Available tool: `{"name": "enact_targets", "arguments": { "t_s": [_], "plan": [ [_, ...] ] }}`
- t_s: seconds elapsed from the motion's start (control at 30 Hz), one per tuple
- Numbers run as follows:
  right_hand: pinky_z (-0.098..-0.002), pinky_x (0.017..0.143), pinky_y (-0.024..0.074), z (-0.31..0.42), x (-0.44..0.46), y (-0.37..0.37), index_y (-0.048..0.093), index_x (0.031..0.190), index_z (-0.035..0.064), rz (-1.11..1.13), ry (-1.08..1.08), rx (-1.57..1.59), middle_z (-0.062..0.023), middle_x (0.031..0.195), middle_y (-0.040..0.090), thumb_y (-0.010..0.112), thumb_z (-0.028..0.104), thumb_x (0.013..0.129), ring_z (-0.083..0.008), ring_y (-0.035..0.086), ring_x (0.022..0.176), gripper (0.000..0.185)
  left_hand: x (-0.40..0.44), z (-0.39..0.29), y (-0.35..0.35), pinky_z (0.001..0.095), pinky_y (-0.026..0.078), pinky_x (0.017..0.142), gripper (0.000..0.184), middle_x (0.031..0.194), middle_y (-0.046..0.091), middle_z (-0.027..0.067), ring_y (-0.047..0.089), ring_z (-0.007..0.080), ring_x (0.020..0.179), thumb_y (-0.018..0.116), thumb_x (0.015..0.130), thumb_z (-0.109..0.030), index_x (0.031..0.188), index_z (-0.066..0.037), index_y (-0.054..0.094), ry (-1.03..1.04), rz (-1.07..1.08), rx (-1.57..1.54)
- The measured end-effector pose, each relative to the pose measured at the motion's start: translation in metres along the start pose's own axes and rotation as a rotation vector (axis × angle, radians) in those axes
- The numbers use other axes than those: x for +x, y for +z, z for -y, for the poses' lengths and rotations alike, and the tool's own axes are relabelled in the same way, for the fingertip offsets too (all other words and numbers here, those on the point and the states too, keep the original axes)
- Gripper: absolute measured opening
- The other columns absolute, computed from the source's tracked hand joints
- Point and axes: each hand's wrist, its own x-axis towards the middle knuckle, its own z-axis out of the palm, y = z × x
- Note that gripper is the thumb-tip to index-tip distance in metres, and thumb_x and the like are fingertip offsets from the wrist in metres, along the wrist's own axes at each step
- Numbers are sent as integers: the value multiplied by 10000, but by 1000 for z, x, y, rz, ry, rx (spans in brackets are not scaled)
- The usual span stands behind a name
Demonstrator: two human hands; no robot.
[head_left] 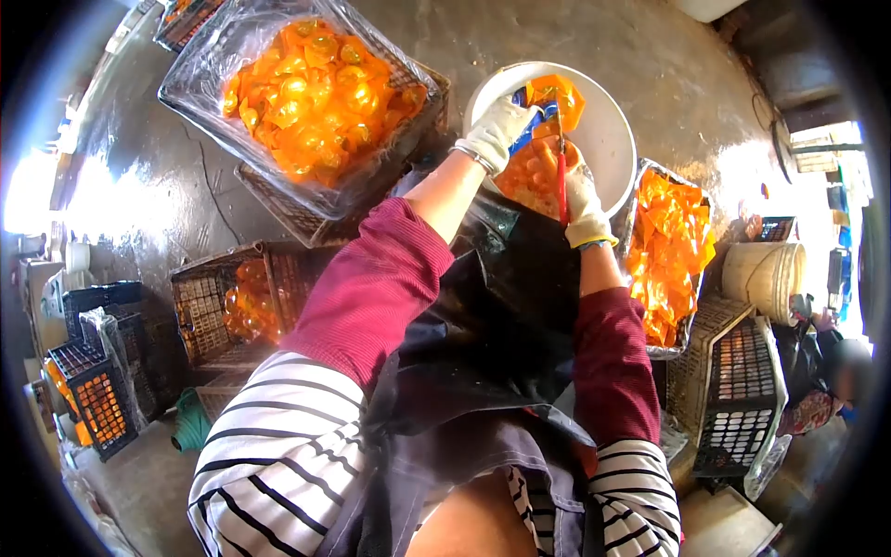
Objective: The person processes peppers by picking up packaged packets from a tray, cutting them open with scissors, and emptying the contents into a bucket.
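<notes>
Both my hands wear whitish gloves and are over a white bucket (608, 121). My left hand (497, 135), with blue on its fingers, is closed on a glossy orange piece (568, 100) at the bucket's far side. My right hand (585, 200) grips a slim tool with a red handle (561, 181), its narrow end up against the orange piece and my left fingers. Whether it is a knife or a peeler I cannot tell. Inside the bucket lies a wet orange mass (529, 176), partly hidden by my hands.
A plastic-lined crate of glossy orange pieces (316, 102) stands left of the bucket. Another lined crate (666, 260) is on the right. Farther out are a brown crate (223, 306), a black crate (738, 399), a cream bucket (766, 278) and a person at the right edge.
</notes>
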Motion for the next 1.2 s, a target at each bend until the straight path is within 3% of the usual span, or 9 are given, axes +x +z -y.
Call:
{"name": "enact_targets", "arguments": {
  "t_s": [0.13, 0.23, 0.33, 0.47, 0.57, 0.73, 0.83, 1.1, 1.2],
  "plan": [
    [-248, 578, 503, -2, -4, -8, 519, 1179, 17, -38, -52, -347, -104, 1001, 616, 519, 112, 907, -145, 609, 785, 288, -3, -9, -18, 249, 439, 577, 313, 778, 609, 61, 550, 108, 644, 553, 856, -298, 982, -20, 622, -146, 155, -75],
    [-254, 574, 509, -9, 0, -6, 527, 1156, 18, -149, -286, -695, -111, 973, 619, 489, 85, 913, -157, 619, 785, 255, -2, -1, -12, 293, 459, 734, 372, 906, 648, 94, 592, 173, 830, 579, 834, -334, 1030, -21, 625, 96, 120, 86],
    [-261, 522, 496, 9, -8, 0, 540, 1123, 23, -59, 184, 327, -117, 906, 626, 463, 87, 923, -170, 622, 700, 224, 1, 2, -11, 343, 431, 866, 464, 1108, 619, 132, 566, 216, 1012, 648, 805, -311, 1170, -38, 558, 89, 171, 117],
    [-229, 428, 428, 49, -22, 5, 546, 1094, 44, 111, 212, -247, -64, 709, 628, 524, 239, 917, -127, 549, 480, 264, 9, 14, -8, 291, 465, 792, 501, 1125, 610, 88, 585, 182, 970, 699, 786, -301, 1195, -54, 545, 142, 149, -124],
    [-214, 410, 412, 44, -20, 9, 561, 1080, 43, 37, 166, -69, -64, 686, 635, 550, 290, 905, -113, 532, 445, 303, 3, -4, -18, 227, 491, 764, 418, 1098, 610, 55, 586, 127, 964, 645, 846, -271, 1199, -70, 547, -27, 223, -311],
    [-208, 445, 431, 48, -21, 4, 567, 1092, 45, 164, 232, 131, -83, 749, 653, 551, 302, 906, -114, 566, 501, 317, 26, 27, 15, 235, 456, 913, 333, 1172, 570, 68, 567, 147, 1032, 488, 917, -70, 1249, -38, 479, 100, 178, -494],
    [-207, 477, 449, 38, -17, 6, 562, 1097, 49, 149, 173, 227, -82, 797, 657, 545, 298, 910, -118, 592, 562, 312, -10, -7, -2, 275, 403, 980, 408, 1205, 555, 100, 536, 204, 1095, 553, 864, -70, 1263, -61, 466, 389, 104, 215],
    [-209, 510, 445, 38, -23, 15, 532, 1059, 33, 43, 310, 580, -84, 868, 628, 505, 253, 928, -130, 581, 618, 257, -3, -17, 6, 285, 458, 843, 407, 1006, 633, 137, 594, 238, 979, 645, 784, -219, 1148, -64, 549, 99, 340, -21],
    [-214, 452, 393, 34, -18, 10, 524, 997, 44, 270, 382, 592, -85, 849, 608, 450, 262, 948, -115, 516, 547, 236, -30, -57, 1, 344, 471, 804, 426, 966, 633, 176, 614, 284, 924, 635, 779, -251, 1141, -43, 550, 13, 61, -110]
  ]
}}
